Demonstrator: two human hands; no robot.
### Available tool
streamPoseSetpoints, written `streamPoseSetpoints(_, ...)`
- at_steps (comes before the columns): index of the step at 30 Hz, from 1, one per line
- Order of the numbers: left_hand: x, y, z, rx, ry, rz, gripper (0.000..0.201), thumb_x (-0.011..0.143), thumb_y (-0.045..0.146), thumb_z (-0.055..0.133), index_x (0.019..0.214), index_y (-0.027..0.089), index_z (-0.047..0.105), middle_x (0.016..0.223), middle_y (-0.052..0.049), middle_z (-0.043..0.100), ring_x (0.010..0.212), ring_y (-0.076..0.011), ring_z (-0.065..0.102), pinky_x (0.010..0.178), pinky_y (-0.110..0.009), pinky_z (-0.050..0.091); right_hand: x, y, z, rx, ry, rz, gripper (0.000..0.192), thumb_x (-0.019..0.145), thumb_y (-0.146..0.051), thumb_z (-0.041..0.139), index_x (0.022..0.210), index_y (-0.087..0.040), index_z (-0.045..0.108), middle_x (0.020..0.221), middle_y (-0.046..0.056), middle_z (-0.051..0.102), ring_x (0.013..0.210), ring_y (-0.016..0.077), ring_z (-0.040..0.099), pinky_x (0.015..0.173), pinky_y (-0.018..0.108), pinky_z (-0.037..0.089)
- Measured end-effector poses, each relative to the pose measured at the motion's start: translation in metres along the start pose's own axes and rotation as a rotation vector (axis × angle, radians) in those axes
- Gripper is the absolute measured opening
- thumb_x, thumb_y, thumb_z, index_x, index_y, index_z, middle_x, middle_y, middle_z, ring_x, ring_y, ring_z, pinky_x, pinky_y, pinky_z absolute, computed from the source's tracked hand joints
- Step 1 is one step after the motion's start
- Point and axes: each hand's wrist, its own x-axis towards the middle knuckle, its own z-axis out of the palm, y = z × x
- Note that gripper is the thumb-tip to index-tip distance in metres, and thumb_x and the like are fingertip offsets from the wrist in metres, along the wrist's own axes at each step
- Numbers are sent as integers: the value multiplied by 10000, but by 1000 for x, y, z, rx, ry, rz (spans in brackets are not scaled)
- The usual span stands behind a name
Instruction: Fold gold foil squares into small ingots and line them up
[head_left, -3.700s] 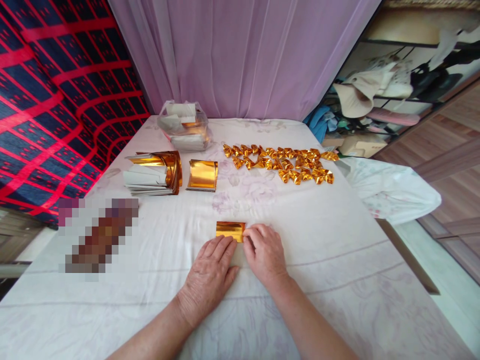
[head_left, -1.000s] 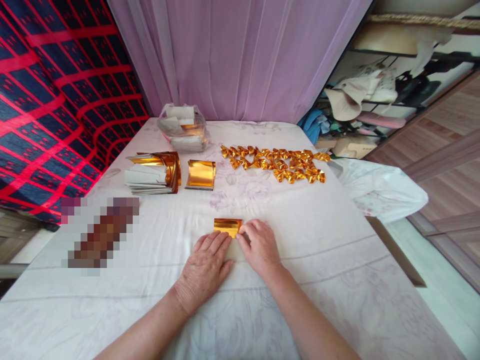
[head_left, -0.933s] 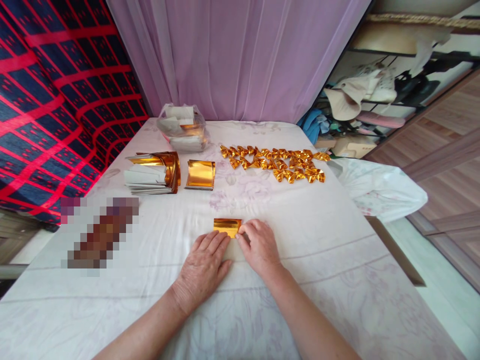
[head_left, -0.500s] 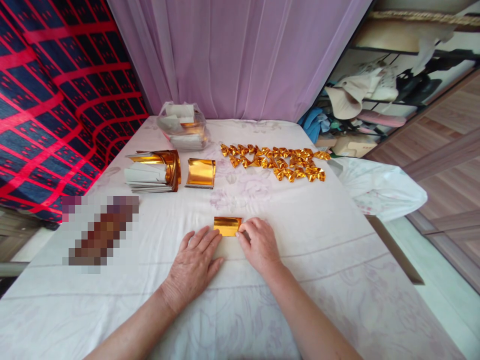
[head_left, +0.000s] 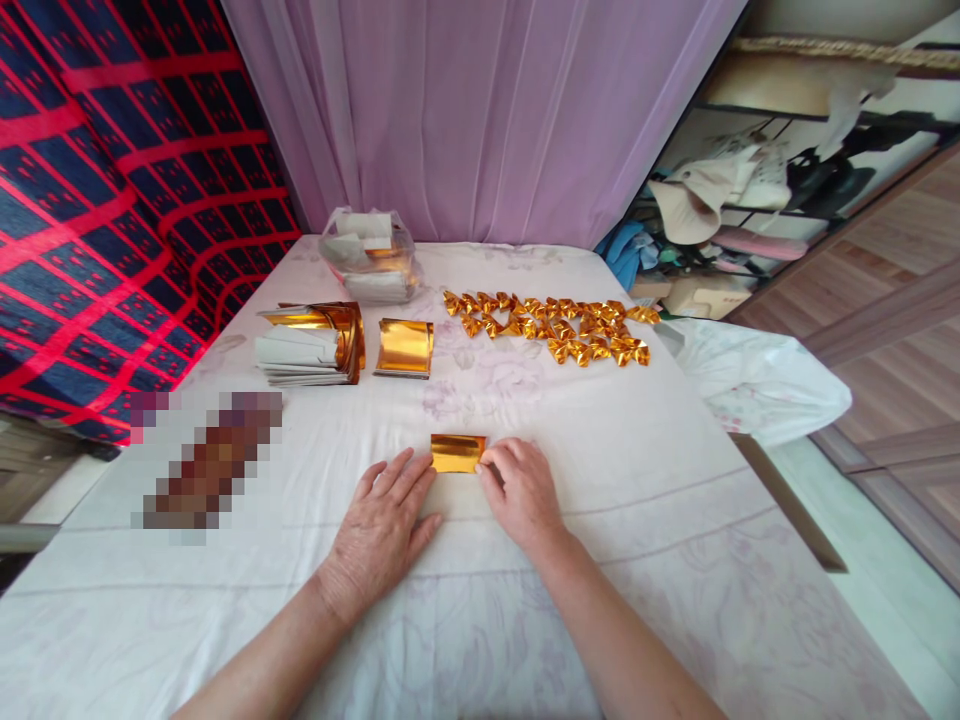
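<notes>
White-sheeted bed (head_left: 675, 520), gold foil sheet (head_left: 457, 453), folded gold pieces (head_left: 555, 328)

Foil sheet (head_left: 457, 453) btwn hands, on table (head_left: 675, 520)

Item: gold foil sheet (head_left: 457, 453) | Form: 1 small rectangle, long side left-right, glossy metallic gold | Pose: flat on the white cloth, near edge looks folded over | Place: centre of frame, slightly below middle | Contact: right end under fingertips, left near corner touched by fingertips.
</notes>
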Motion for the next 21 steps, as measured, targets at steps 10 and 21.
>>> streamPoseSetpoints(10, 2, 2, 2, -33, 9, -31, 406, 926, 361, 472, 1261, 170, 599, 1306, -95, 616, 1255, -299, 501, 1043, -474, 365, -1, -26, -9, -56, -193, -198, 279, 904, -252, 555, 1164, -280, 653, 998, 56, 607, 910, 205, 522, 804, 357, 403)
streamPoseSetpoints(21, 1, 1, 4, -53, 3, -83, 342, 918, 329, 504, 1195, 190, 648, 1271, -68, 645, 1237, -315, 514, 1041, -510, 359, -10, -14, -16, -106, -230, -122, 271, 897, -240, 573, 1144, -279, 677, 992, 54, 610, 920, 204, 510, 808, 351, 395)
